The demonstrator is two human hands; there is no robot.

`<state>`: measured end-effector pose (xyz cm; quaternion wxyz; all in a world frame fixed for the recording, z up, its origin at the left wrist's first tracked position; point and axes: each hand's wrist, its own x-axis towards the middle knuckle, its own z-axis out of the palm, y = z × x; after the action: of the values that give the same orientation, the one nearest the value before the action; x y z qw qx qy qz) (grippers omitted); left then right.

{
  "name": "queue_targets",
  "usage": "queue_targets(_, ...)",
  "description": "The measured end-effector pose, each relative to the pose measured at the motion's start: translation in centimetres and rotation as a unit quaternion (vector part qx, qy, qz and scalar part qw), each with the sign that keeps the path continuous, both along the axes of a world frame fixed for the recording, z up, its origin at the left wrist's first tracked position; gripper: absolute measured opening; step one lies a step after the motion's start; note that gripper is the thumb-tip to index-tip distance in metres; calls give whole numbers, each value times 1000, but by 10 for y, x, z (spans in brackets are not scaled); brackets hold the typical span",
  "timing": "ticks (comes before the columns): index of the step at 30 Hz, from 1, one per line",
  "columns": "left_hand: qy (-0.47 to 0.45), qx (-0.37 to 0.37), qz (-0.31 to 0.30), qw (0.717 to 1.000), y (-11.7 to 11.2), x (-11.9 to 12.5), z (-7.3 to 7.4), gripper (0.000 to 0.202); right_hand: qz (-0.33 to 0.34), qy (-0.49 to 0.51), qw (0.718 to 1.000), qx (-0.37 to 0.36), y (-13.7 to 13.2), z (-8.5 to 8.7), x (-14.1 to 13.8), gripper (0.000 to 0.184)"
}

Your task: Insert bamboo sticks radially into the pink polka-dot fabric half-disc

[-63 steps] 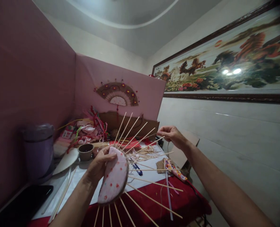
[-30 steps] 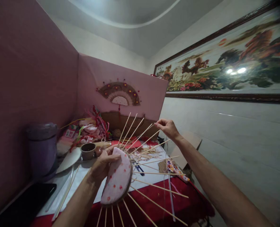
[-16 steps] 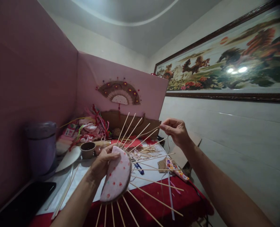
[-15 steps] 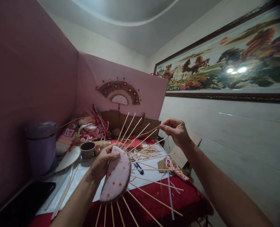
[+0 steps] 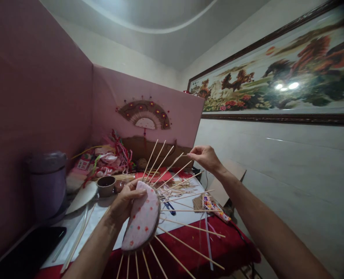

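My left hand [image 5: 124,201] is closed on a fan frame at its upper left edge, thumb on top. The frame has a half-round pale base [image 5: 142,223] with red dots. Thin wooden sticks [image 5: 191,228] spread from its curved edge. My right hand [image 5: 205,158] pinches a strand of twine [image 5: 174,162] between thumb and fingertips, beyond the upper sticks. The strand runs from the fingers down among the sticks toward the base; where it meets the base I cannot make out.
A decorated fan [image 5: 144,114] is on the pink board behind. A brown cup [image 5: 106,190], purple container [image 5: 48,190] and black phone [image 5: 29,250] stand or lie at left. A blue cutter [image 5: 169,207], floral-patterned item [image 5: 216,208] and loose sticks are on the table.
My right hand has moved slightly left, and the twine now lies closer along the upper sticks. My left hand keeps its hold on the fan frame; the view has shifted a little.
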<state>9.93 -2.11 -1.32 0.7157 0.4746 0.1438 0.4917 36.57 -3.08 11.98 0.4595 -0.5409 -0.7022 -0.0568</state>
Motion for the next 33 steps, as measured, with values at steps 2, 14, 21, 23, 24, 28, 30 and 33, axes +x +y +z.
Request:
queue_targets(2, -3, -1, -3, 1000, -1, 0, 0, 21, -55, -16, 998, -6, 9, 0, 2, 15)
queue_targets(14, 24, -4, 14, 1000, -1, 2, 1, 21, 224, 163, 960, 34, -46, 1, -32, 18)
queue_targets(21, 17, -5, 20, 1000, -2, 3, 2, 21, 370, 65, 883, -283, -86, -4, -7, 10)
queue_targets(23, 14, -7, 22, 1000, -2, 3, 1, 21, 379, 17, 866, -326, -91, -6, -6, 10)
queue_targets(24, 12, -7, 24, 1000, -2, 3, 1, 21, 381, -3, 859, -341, -93, -8, -7, 11)
queue_targets(28, 8, -12, 36, 999, 0, 1, -1, 19, 362, -72, 845, -387, -99, -15, -15, 13)
queue_targets(30, 8, -25, 33, 999, -1, 0, -1, 18, 345, -101, 848, -389, -101, -16, -18, 11)
queue_targets(33, -1, -61, 9, 998, -2, -2, -1, 17, 320, -128, 858, -381, -101, -16, -18, 9)
